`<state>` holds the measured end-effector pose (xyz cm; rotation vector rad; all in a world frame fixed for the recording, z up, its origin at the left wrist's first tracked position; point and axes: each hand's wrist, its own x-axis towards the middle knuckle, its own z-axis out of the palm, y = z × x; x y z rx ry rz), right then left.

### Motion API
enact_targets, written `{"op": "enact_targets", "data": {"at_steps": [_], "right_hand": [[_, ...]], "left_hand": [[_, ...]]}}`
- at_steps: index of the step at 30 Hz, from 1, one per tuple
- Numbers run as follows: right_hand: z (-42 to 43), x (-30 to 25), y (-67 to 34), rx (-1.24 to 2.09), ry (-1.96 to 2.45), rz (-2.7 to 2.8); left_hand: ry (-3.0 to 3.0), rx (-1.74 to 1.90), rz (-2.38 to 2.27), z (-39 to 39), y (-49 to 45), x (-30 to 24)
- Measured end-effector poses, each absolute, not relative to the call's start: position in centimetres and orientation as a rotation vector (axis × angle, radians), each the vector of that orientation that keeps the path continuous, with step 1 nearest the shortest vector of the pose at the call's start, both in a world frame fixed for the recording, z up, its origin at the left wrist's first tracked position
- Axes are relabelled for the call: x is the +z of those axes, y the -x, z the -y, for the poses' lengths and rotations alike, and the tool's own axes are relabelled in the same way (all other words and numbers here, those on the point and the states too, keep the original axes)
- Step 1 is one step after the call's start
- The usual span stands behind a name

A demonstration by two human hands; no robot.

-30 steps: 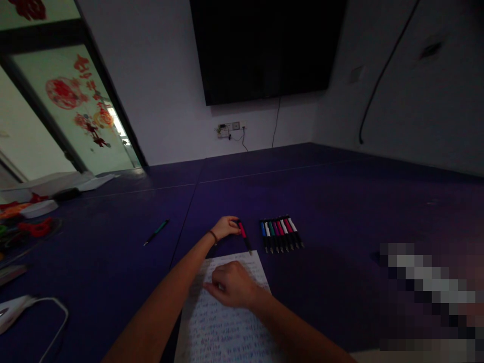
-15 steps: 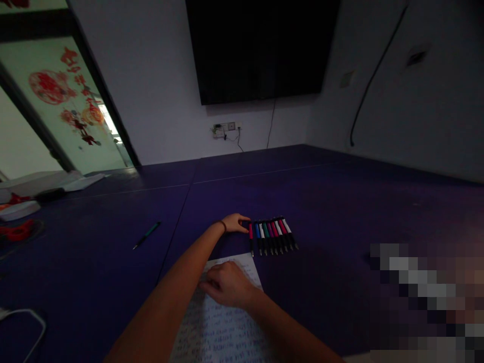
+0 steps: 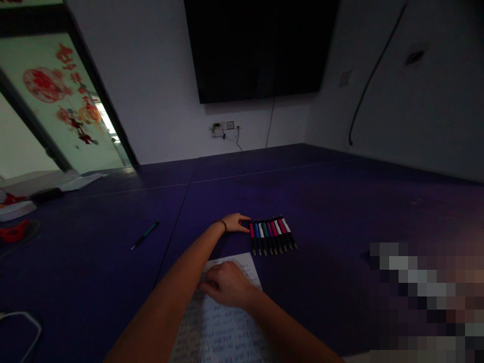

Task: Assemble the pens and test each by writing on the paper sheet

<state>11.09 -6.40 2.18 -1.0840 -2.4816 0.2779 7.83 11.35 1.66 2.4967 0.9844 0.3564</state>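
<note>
My left hand (image 3: pixel 235 222) reaches forward over the dark purple table (image 3: pixel 340 201). Its fingers are stretched out and their tips touch the top of a red pen (image 3: pixel 251 236). That pen lies at the left end of a tight row of pens (image 3: pixel 273 235) with red, blue, green, pink and white barrels. My right hand (image 3: pixel 226 285) rests knuckles up on a handwritten sheet of paper (image 3: pixel 223 327) near me. Its fingers are curled under and nothing shows in them.
A single green pen (image 3: pixel 144 235) lies apart to the left. Red and white items (image 3: pixel 15 217) sit at the table's far left. A white cable loop (image 3: pixel 22 327) is at the near left. A dark screen (image 3: pixel 260 48) hangs on the wall. A blurred patch covers the lower right.
My left hand carried the red pen to the right and laid it against the left end of the row. The right hand stayed on the paper.
</note>
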Motion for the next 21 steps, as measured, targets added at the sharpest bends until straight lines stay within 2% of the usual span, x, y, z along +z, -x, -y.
{"op": "enact_targets", "data": {"at_steps": [10,18,21], "right_hand": [[6.4,2.2,-11.2,0.283,1.097,2.527],[6.3,2.1,-11.2,0.308,1.100,2.520],[6.3,2.0,-11.3,0.336,1.088,2.503]], "left_hand": [[-2.573,0.131,-1.027,-11.4,-8.0,2.3],[-2.488,0.270,-1.017,-11.2,-8.1,2.0],[-2.387,0.415,-1.210,-11.1,-6.6,2.4]]}}
